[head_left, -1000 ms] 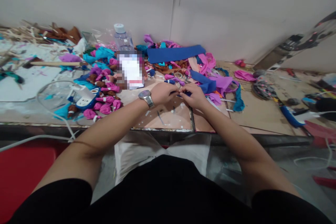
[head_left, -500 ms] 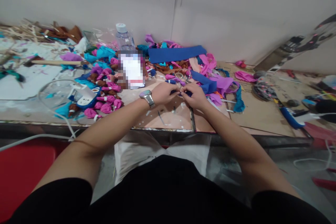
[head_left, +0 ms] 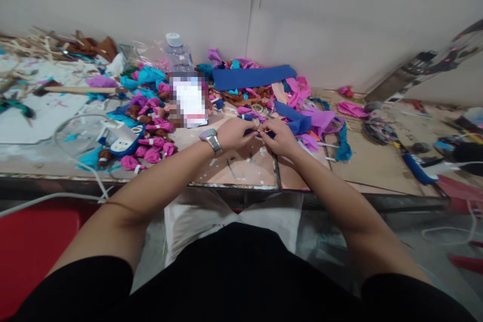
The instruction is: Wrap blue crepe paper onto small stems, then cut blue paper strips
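The left hand (head_left: 234, 136) and right hand (head_left: 279, 138) pinch a small dark-blue piece (head_left: 267, 135) between their fingers over the tabletop (head_left: 241, 163), seemingly unfinished, while white-banded pink bundles (head_left: 153, 155) to the left look done

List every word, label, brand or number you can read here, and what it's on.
No text can be read.
Phone: screen pixelated, unreadable.
Cardboard: what looks like faint print, too blurred.
Bottle: any marking too small or blurred.
Watch: dial too small to read.
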### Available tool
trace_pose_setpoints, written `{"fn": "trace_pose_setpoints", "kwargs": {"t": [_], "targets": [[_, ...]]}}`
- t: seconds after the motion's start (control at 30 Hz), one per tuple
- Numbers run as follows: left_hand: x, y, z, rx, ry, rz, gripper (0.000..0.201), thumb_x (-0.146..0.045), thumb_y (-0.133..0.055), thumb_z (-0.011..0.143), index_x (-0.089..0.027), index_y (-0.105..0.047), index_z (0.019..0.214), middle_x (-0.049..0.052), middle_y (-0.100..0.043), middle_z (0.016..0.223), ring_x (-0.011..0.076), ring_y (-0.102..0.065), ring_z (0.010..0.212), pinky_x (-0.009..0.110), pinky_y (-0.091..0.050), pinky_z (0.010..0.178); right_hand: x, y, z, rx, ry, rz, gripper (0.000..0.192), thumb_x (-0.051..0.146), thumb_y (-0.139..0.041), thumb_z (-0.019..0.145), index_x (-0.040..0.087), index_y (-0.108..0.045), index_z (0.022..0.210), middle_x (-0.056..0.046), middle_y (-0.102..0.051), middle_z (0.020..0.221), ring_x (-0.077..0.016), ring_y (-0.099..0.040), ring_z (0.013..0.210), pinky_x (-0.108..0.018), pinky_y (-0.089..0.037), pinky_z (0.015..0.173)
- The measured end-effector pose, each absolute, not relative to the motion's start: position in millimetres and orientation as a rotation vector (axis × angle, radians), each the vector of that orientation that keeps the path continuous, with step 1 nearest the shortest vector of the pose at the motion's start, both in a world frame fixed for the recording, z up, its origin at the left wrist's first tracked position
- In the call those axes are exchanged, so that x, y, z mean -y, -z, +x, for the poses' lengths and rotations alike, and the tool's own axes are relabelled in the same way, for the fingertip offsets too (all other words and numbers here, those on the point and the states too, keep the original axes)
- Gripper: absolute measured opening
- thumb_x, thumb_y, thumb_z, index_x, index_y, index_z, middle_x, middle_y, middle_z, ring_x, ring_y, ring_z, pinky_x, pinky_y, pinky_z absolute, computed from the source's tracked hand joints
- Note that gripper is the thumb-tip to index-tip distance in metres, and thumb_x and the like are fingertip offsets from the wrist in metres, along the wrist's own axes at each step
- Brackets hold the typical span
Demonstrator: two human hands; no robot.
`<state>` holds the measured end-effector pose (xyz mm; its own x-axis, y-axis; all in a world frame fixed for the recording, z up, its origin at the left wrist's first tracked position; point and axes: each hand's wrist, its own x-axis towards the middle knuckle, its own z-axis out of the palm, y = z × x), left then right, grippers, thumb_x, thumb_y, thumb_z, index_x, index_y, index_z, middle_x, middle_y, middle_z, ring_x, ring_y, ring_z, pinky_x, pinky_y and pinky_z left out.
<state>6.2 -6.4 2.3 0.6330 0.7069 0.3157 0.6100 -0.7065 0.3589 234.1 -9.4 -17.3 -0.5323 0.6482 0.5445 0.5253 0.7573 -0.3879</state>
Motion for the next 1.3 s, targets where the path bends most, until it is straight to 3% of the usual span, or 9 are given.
{"fn": "trace_pose_setpoints", "kwargs": {"t": [0.17, 0.37, 1.0, 1.3], "targets": [[4.0, -2.0, 3.2, -1.147, -0.697, 2.576, 0.031, -0.040, -0.057, 0.099, -0.020, -0.080, 0.099, 0.006, -0.077, 0.081, 0.0193, -0.063, 0.069, 0.032, -0.036, 0.066, 9.6, 16.4, 234.8, 2.203, -0.227, -0.894, 0.018, 0.038, -0.063, 0.099, 0.023, -0.067, 0.089, -0.008, -0.074, 0.089, -0.0251, -0.066, 0.087, -0.041, -0.048, 0.083], [4.8, -2.6, 3.9, -1.134, -0.671, 2.565, 0.029, -0.040, -0.058, 0.099, -0.021, -0.080, 0.097, 0.006, -0.078, 0.082, 0.0189, -0.064, 0.070, 0.031, -0.036, 0.066, 12.0, 14.6, 233.6, 2.203, -0.205, -0.868, 0.014, 0.033, -0.066, 0.095, 0.023, -0.070, 0.086, -0.007, -0.078, 0.088, -0.0254, -0.070, 0.088, -0.042, -0.049, 0.085], [4.5, -6.8, 2.5, -1.062, -0.763, 2.410, 0.027, -0.040, -0.062, 0.099, -0.021, -0.080, 0.090, 0.003, -0.078, 0.076, 0.0171, -0.066, 0.065, 0.030, -0.041, 0.066, 11.3, 14.0, 235.8, 2.159, -0.149, -0.928, 0.019, 0.037, -0.062, 0.098, 0.023, -0.067, 0.087, -0.008, -0.074, 0.087, -0.0267, -0.066, 0.086, -0.044, -0.048, 0.083], [3.8, -5.8, 1.8, -1.056, -0.726, 2.323, 0.027, -0.039, -0.061, 0.099, -0.021, -0.081, 0.095, 0.004, -0.080, 0.080, 0.0177, -0.072, 0.072, 0.028, -0.046, 0.069, 10.3, 17.3, 235.6, 2.131, -0.182, -0.865, 0.016, 0.038, -0.069, 0.096, 0.024, -0.078, 0.095, -0.008, -0.082, 0.096, -0.0268, -0.074, 0.094, -0.044, -0.053, 0.089]]}}
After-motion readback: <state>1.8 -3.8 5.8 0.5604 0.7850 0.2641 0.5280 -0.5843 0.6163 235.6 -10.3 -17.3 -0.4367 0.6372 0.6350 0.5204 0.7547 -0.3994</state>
